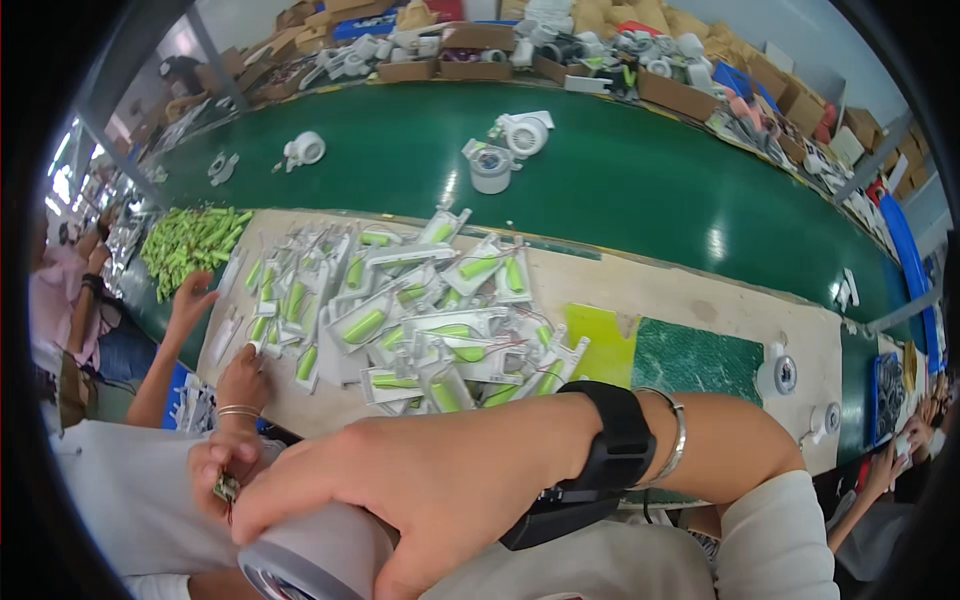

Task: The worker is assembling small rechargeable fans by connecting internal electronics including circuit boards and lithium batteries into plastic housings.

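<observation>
At the lower edge my right hand (400,470) is closed over a pale grey, round-bodied housing (335,545) with a darker grey rim. Its fingertips reach the far side of the housing, beside a small green circuit board (226,487). My left hand (207,478) shows only in part, its fingers bent round that board; its palm is hidden behind the housing. A black strap (610,435) and a silver bangle circle my right wrist. Beyond my hands lies a pile of white plastic casings with green battery cells (465,355) and thin wires.
A co-worker's hands (242,383) (190,305) reach over the pile's left side. Loose green cells (190,245) are heaped behind. A yellow-green sheet (600,345) and green mat (695,358) lie right, near white round units (778,372). A green conveyor belt (640,190) runs beyond.
</observation>
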Action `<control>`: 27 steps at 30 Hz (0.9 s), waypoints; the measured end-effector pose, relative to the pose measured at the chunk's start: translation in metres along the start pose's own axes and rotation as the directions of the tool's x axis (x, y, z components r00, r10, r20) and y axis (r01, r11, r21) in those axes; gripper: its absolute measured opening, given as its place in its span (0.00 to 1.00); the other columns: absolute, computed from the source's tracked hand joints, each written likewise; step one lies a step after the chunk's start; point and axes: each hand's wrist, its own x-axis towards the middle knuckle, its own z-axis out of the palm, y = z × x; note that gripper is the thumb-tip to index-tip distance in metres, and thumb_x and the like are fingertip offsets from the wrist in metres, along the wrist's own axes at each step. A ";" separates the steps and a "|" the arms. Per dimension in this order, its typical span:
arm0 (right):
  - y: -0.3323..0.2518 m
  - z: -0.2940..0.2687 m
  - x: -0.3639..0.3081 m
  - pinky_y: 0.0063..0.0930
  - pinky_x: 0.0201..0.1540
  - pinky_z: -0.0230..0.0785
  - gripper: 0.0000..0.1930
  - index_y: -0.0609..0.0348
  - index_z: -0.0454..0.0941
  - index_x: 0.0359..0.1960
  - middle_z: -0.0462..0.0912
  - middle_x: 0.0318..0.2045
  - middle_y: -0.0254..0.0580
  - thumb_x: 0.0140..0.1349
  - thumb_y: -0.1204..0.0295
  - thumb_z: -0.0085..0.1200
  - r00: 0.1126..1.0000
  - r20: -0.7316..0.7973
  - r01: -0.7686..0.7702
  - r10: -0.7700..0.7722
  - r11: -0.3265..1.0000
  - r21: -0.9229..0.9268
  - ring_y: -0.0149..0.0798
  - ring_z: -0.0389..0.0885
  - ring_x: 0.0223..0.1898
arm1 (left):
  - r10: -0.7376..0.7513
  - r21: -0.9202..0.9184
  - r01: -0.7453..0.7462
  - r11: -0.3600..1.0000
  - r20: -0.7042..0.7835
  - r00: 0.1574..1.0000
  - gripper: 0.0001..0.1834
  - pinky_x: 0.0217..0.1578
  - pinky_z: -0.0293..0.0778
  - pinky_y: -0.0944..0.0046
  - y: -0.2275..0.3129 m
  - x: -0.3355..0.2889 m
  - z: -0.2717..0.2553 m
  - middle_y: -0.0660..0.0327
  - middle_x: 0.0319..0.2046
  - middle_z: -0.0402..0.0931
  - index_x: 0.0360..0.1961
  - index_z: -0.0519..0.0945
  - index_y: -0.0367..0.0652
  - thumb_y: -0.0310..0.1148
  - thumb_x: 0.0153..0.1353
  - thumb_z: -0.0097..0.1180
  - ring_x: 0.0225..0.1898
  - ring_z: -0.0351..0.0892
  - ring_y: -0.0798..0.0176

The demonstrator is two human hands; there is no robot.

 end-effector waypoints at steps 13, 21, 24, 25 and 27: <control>0.025 0.011 0.040 0.24 0.39 0.65 0.28 0.67 0.61 0.48 0.72 0.31 0.42 0.57 0.55 0.52 0.755 -0.509 -0.370 0.414 0.909 0.190 0.32 0.71 0.35 | -0.357 -0.533 0.226 0.815 -0.155 0.921 0.21 0.25 0.71 0.67 -0.016 0.021 0.072 0.53 0.38 0.71 0.51 0.63 0.35 0.39 0.63 0.37 0.27 0.72 0.61; 0.010 -0.001 0.015 0.22 0.45 0.67 0.21 0.69 0.60 0.48 0.72 0.43 0.46 0.62 0.63 0.46 0.689 -0.489 -0.150 0.536 0.765 0.627 0.31 0.72 0.43 | -0.777 -0.965 0.238 0.111 0.065 0.627 0.21 0.26 0.71 0.71 0.008 0.029 0.098 0.54 0.38 0.72 0.53 0.63 0.34 0.38 0.64 0.36 0.28 0.73 0.67; 0.009 0.003 0.007 0.25 0.52 0.63 0.25 0.68 0.56 0.53 0.67 0.49 0.48 0.62 0.62 0.45 0.743 -0.464 -0.141 0.483 0.790 0.596 0.33 0.68 0.50 | -0.710 -0.947 0.232 0.221 0.007 0.704 0.16 0.31 0.71 0.74 0.016 0.041 0.105 0.59 0.36 0.71 0.47 0.68 0.36 0.34 0.63 0.38 0.25 0.71 0.73; 0.013 0.001 0.002 0.25 0.52 0.63 0.25 0.68 0.56 0.53 0.67 0.49 0.48 0.62 0.62 0.45 0.743 -0.465 -0.138 0.481 0.790 0.597 0.33 0.68 0.50 | -0.710 -0.947 0.234 0.221 0.008 0.704 0.16 0.31 0.71 0.74 0.015 0.045 0.107 0.59 0.36 0.71 0.47 0.68 0.36 0.34 0.63 0.38 0.25 0.71 0.73; 0.016 0.000 -0.006 0.24 0.43 0.67 0.22 0.70 0.59 0.49 0.69 0.43 0.48 0.61 0.64 0.46 0.636 -0.603 -0.195 0.482 0.856 0.479 0.34 0.73 0.41 | -0.679 -0.931 0.278 0.237 0.046 0.732 0.15 0.31 0.70 0.74 0.014 0.051 0.111 0.58 0.34 0.70 0.46 0.68 0.34 0.32 0.65 0.34 0.28 0.70 0.72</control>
